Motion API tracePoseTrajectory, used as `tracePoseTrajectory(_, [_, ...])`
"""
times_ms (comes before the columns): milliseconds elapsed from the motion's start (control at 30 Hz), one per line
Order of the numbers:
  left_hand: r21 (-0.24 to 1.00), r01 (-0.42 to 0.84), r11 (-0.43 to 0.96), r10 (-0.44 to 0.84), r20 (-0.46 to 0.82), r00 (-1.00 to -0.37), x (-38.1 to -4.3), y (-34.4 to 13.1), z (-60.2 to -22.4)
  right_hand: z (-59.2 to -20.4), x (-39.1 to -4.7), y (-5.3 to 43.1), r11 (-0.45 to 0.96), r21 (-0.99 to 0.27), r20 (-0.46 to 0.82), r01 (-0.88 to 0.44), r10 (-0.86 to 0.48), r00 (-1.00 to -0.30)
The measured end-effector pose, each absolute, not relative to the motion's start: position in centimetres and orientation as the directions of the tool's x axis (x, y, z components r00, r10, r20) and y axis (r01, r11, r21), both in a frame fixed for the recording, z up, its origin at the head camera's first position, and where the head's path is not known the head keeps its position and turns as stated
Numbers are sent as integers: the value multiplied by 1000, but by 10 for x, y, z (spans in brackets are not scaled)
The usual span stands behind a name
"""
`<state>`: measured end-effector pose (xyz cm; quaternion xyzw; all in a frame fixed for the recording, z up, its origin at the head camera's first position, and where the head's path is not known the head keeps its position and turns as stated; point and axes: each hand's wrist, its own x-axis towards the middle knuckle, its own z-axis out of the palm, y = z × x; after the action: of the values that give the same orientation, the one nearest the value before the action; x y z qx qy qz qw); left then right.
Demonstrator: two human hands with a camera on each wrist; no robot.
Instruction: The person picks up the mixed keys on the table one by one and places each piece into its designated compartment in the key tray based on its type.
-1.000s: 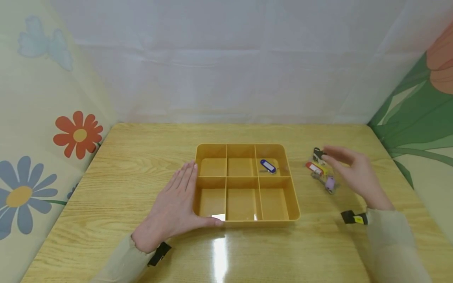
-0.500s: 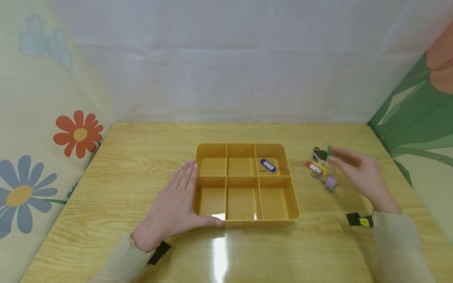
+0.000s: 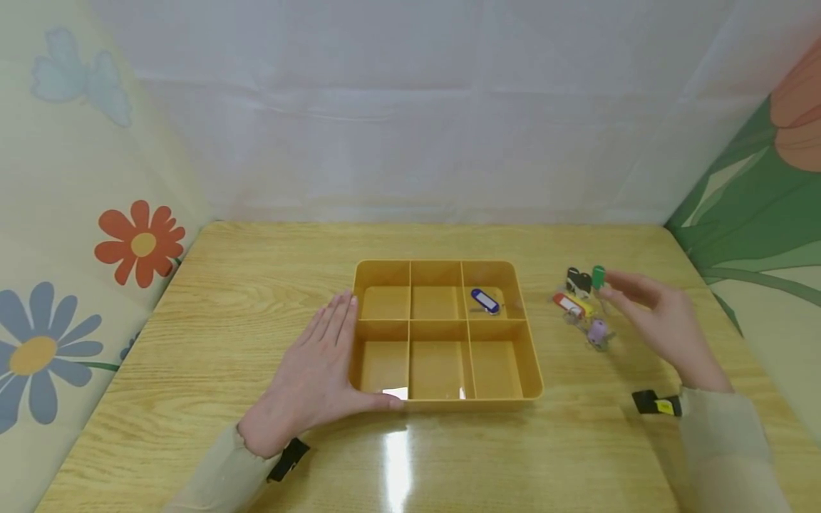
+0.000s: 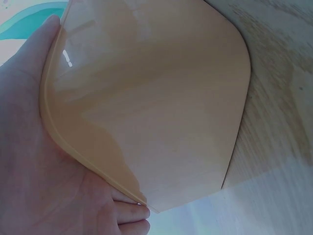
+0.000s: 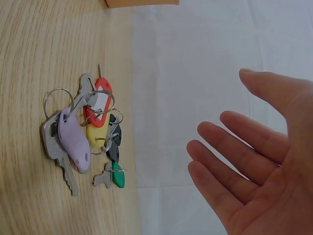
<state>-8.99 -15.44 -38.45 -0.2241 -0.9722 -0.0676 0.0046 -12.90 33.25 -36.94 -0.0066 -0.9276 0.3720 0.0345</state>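
My left hand (image 3: 308, 381) lies flat along the left side of a yellow tray (image 3: 442, 404), fingers straight, thumb at its front edge. In the left wrist view the palm faces the tray's smooth outer wall (image 4: 161, 107). My right hand (image 3: 661, 320) hovers beside a small pile of tagged keys, its fingers loosely bent and holding nothing in the right wrist view. The pile has a green key tag (image 5: 118, 175), black tags (image 5: 114, 142), a red tag (image 5: 100, 105), a yellow tag (image 5: 99, 132) and a purple tag (image 5: 74, 139), with metal rings and keys.
A blue key tag (image 3: 485, 301) with its key lies in the tray's back right compartment. Dividers split the tray into several compartments. A white sheet (image 3: 436, 157) hangs behind the wooden table (image 3: 256, 278); flower-printed panels (image 3: 58, 178) flank it.
My right hand has drawn back to the right from the pile, uncovering the green tag. The left hand and tray have stayed in place.
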Motion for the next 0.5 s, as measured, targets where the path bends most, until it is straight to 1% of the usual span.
tracePoseTrajectory(500, [132, 429, 894, 428, 38, -903, -90, -155, -385, -374, -126, 337, 734, -679, 44, -12, 24, -999])
